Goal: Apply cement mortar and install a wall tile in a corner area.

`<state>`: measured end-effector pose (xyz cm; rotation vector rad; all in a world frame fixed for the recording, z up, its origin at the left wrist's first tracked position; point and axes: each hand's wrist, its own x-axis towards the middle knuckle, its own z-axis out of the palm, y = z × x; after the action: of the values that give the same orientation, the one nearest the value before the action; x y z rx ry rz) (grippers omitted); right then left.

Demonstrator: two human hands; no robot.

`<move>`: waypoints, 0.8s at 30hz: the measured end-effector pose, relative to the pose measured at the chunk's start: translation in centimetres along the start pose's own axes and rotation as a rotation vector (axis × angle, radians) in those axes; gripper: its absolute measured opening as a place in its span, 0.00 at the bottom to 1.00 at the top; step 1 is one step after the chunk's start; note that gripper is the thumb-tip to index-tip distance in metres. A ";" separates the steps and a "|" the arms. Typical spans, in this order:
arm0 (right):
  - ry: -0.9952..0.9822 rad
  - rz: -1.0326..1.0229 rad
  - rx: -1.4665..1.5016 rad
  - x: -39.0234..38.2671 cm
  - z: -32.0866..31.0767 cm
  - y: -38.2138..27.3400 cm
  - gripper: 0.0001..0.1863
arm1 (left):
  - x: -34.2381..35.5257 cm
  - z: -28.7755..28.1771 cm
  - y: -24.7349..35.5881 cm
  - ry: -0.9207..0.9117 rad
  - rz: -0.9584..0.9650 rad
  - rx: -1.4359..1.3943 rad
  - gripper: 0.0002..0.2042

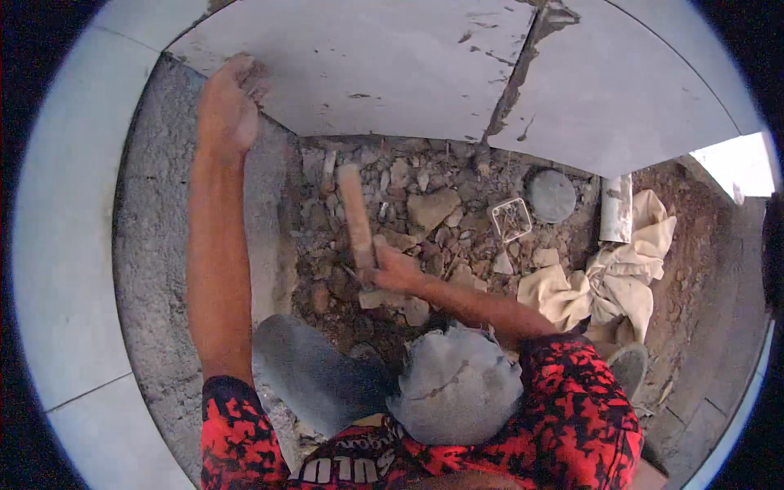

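head view, the only one. right hand closed round the lower part of a pale wooden bar. bar slants up and slightly left over the rubble, left of middle; blurred, its lower end partly covered by the fingers, so kind of tool unclear. left hand, arm stretched far forward, at the lower left edge of a large pale tile; fingertips blurred, cannot tell whether it grips or only presses.

tile smeared with grey, its top cut off by the view's rim. second tile right of it, ragged dark joint between. grey ledge under the left forearm, partly hidden by it.

right of the bar, on the rubble: small white square frame, contents too small to make out; round grey disc; white pipe, just beside a crumpled beige cloth. torn grey knee covers ground below.
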<state>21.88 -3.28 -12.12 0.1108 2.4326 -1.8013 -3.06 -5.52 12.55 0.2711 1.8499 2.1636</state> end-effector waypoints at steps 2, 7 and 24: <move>-0.052 0.247 0.006 -1.9 -0.4 1.0 0.27 | -0.1 -0.1 -0.1 -0.021 0.247 0.505 0.13; -0.207 0.227 -0.062 -2.9 -3.5 -0.2 0.29 | 0.1 0.0 -0.1 -0.010 0.041 -0.002 0.09; 0.076 -0.159 0.033 1.4 -8.5 -8.9 0.28 | -0.9 0.6 0.6 0.038 0.064 -0.027 0.04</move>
<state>18.99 2.20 -1.41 -0.0129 2.5295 -1.9370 -2.08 -5.31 13.30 0.2888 1.8550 2.2497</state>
